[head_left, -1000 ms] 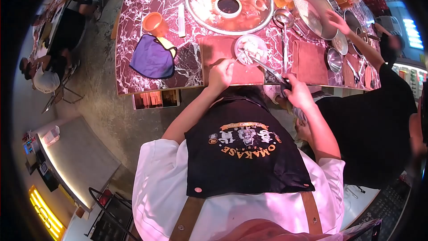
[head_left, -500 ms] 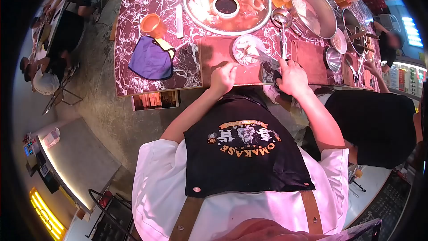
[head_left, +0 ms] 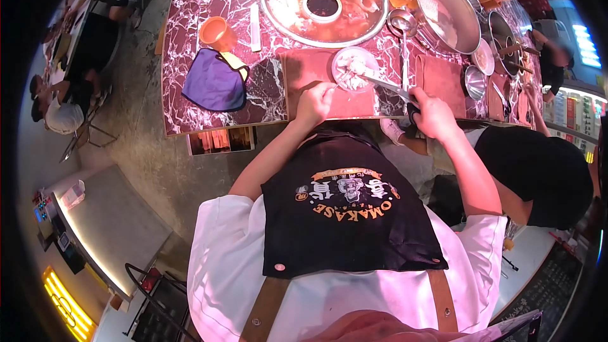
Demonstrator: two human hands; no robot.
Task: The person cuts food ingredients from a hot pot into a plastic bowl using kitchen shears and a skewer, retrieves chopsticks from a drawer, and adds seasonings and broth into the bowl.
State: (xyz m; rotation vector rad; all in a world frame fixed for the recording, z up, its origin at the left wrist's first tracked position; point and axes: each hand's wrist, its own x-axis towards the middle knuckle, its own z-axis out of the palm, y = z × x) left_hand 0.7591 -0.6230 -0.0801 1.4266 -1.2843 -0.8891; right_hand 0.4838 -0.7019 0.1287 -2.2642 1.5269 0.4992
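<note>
A small bowl of pale food pieces (head_left: 354,69) stands on a brown placemat (head_left: 303,69) near the table's front edge. My right hand (head_left: 434,114) is closed round the dark handles of metal scissors (head_left: 391,87), whose blades point left into the bowl. My left hand (head_left: 314,105) lies at the table edge, left of and just below the bowl, its fingers curled together; whether anything is between them is hidden.
Behind the bowl is a large round tray of food (head_left: 285,28) with two sauce bowls. A ladle (head_left: 403,25), metal pot (head_left: 468,31), orange cup (head_left: 217,33) and purple cloth (head_left: 214,82) surround it. A person in black (head_left: 538,174) is at the right.
My right hand has shifted slightly right and down from half a second ago, with the scissors still in the bowl. The person in black has moved right and leaned lower.
</note>
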